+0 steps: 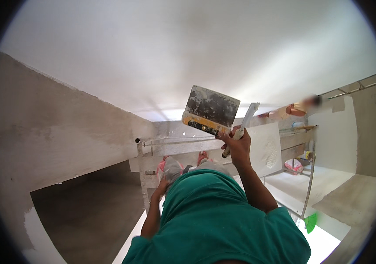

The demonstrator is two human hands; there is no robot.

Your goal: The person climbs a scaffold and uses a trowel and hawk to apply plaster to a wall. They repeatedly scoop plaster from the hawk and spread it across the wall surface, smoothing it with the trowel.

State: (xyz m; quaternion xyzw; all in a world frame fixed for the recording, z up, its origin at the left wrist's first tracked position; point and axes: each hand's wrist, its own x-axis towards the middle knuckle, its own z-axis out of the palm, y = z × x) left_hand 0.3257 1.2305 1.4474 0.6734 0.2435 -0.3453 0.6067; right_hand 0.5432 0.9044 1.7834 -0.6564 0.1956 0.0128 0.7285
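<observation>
My right hand [238,145] grips two tools: a wide putty knife [212,108] with a speckled dark blade and a worn yellow-black band, and a narrow, pale bladed tool [248,116] angled upward beside it. Both are held in front of the white surface [130,53]. My left hand [163,182] is low at my side against my grey trousers, its fingers too small and partly hidden to read. My feet show beyond my green shirt, on a scaffold platform [183,145] with metal rails.
A co-worker [300,108] is on the right near further scaffold planks [293,141]. A pink bundle [294,166] lies below them and a green fan-shaped object [310,223] is lower right. A rough grey wall [60,123] borders a dark opening [87,211] on the left.
</observation>
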